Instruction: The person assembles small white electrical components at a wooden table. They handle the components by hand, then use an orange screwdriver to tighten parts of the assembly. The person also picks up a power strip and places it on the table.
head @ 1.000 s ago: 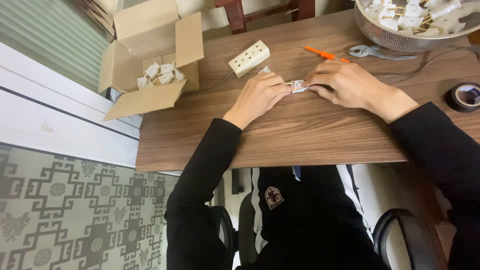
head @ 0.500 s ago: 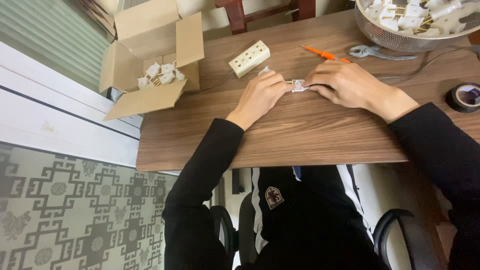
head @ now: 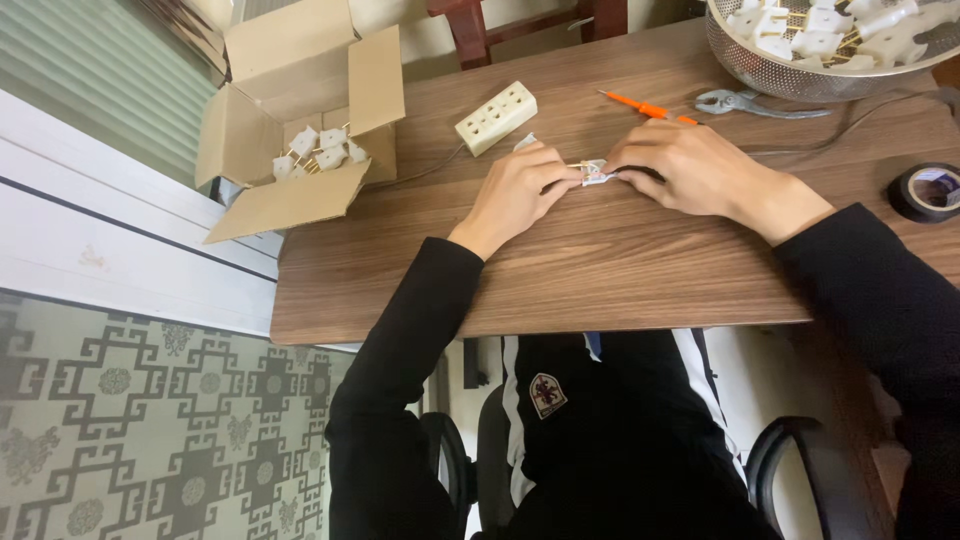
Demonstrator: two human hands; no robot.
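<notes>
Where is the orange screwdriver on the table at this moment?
In the head view, the orange screwdriver lies on the wooden table just beyond the right hand, between the cream power strip and the pliers.

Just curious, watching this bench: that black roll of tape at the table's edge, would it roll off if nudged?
Probably not: the roll of tape lies flat on its side on the table, so a nudge would likely slide it. It looks light and stiff. Stood on its rim, it could roll.

On the brown wooden bench (head: 620,270), my left hand (head: 520,190) and right hand (head: 690,170) meet on a small white plastic part (head: 597,173). Behind them lies a cream socket strip (head: 495,118); at far left stands an open cardboard box (head: 290,120), and at far right a black tape roll (head: 930,190).
</notes>
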